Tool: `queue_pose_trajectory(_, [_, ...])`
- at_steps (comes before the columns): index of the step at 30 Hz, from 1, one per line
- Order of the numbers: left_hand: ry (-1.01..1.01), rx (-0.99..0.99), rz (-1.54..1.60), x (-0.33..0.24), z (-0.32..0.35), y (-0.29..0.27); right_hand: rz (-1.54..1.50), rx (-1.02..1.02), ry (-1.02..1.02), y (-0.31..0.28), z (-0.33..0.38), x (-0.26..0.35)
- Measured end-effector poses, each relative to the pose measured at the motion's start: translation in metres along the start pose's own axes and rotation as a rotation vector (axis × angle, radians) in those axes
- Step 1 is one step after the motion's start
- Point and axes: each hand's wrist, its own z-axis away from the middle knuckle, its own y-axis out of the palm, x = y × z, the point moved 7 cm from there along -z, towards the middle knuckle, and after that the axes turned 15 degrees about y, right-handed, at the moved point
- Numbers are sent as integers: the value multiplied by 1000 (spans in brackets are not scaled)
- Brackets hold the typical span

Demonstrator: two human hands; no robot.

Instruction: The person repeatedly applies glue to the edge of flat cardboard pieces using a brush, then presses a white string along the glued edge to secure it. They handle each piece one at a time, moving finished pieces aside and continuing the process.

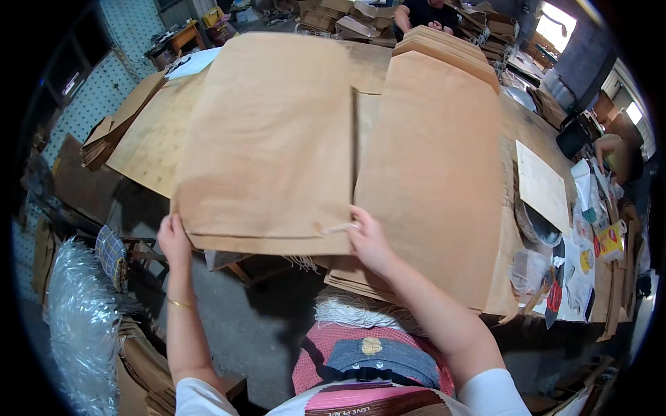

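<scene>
Right now both hands hold one large brown paper bag (267, 139) by its near edge, above the bench (156, 135). The left hand (172, 237) grips the bag's lower left corner, fingers closed on the paper with the thumb on top. The right hand (368, 241) pinches the lower right corner, fingers shut on the edge, where a short pale string (340, 228) sticks out. The bag lies flat and wide, its far end reaching toward the back of the bench and its near edge hanging past the bench's front. Just beside it on the right sits a tall stack of like bags (433, 173), its top sheet touching or nearly touching the held bag along the middle seam; which, I cannot tell. Loose white strings (361, 312) lie in a bundle below the stack, near the person's lap. On the far right of the bench rest a pale sheet (541, 186), a round tin (535, 225) and some coloured packets (590, 256). At the lower left stands a heap of silvery plastic strips (80, 319). Another person (424, 14) works at the far end.
</scene>
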Motion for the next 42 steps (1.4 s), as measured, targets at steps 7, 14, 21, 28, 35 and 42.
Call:
queue_pose_trajectory(7, [-256, 456, -353, 145, -59, 22, 192, -7, 167, 91, -58, 0])
queue_pose_trajectory(14, [513, 2, -679, -61, -1, 26, 546, 389, 55, -19, 141, -23])
queue_pose_trajectory(21, [613, 506, 434, -220, 153, 53, 1552, -1190, 133, -301, 283, -6])
queue_pose_trajectory(28, [1014, 1081, 502, -300, 271, 108, 1550, -1089, 69, -330, 304, -21])
queue_pose_trajectory(35, [870, 1065, 543, -293, 289, 130, 137, -1267, -508, -292, 346, -11])
queue_pose_trajectory(42, [798, 835, 413, -291, 250, 71, -61, -670, -185, -137, 232, -5])
